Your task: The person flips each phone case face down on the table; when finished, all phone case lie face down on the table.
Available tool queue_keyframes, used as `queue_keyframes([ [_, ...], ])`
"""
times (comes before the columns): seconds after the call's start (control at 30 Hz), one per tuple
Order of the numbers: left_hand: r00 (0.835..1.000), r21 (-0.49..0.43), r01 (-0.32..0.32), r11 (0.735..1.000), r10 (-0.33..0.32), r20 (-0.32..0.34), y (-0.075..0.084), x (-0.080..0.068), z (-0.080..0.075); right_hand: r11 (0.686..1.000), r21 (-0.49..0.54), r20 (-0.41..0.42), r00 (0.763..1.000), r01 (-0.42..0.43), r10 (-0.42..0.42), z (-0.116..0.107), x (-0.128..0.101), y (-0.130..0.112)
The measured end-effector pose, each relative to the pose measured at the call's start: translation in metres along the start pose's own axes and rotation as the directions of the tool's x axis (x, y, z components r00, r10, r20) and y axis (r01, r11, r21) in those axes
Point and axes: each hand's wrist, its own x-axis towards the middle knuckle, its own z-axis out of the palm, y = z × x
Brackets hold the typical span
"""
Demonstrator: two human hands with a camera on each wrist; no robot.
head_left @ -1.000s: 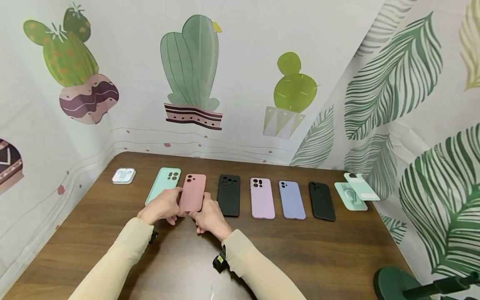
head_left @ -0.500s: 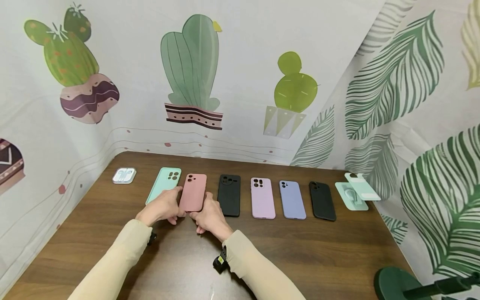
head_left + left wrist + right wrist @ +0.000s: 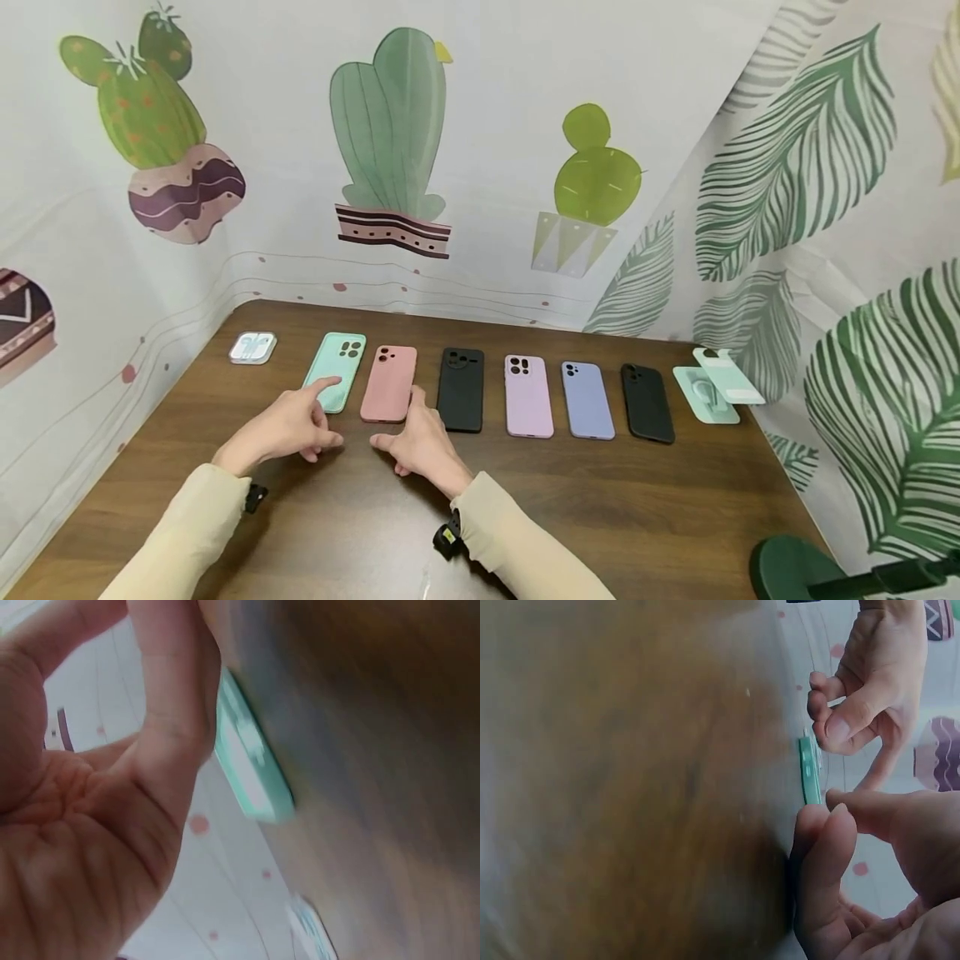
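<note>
A pink phone case lies flat on the table, camera cutouts toward the wall. My right hand is beside its lower right corner, forefinger at the side edge and thumb stretched out below it. My left hand hovers apart from the pink case, its forefinger overlapping the mint phone case in the head view. Nothing sits between the left thumb and fingers in the left wrist view, where the mint case's edge shows behind them. To the right of the pink case lies a black phone case.
Further right in the row are a lilac case, a blue-violet case and another black case. A mint stand is at the right end, boxed earphones at the left. A green round base occupies the front right.
My left hand has let go of the pink case and moved left and toward me. The right thumb has come away from its lower edge. The case lies where it was.
</note>
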Motion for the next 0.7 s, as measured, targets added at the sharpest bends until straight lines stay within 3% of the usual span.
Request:
queue_keyframes([
  [0.37,0.998,0.056,0.030,0.998,-0.028,-0.048,-0.033,-0.016,-0.040,0.999,-0.030,0.068,0.997,0.034,-0.032,0.032,-0.009,-0.024],
  [0.7,0.995,0.050,0.089,0.995,-0.087,-0.041,-0.059,-0.004,-0.055,1.000,0.013,0.098,0.995,0.022,-0.024,0.062,0.014,-0.041],
])
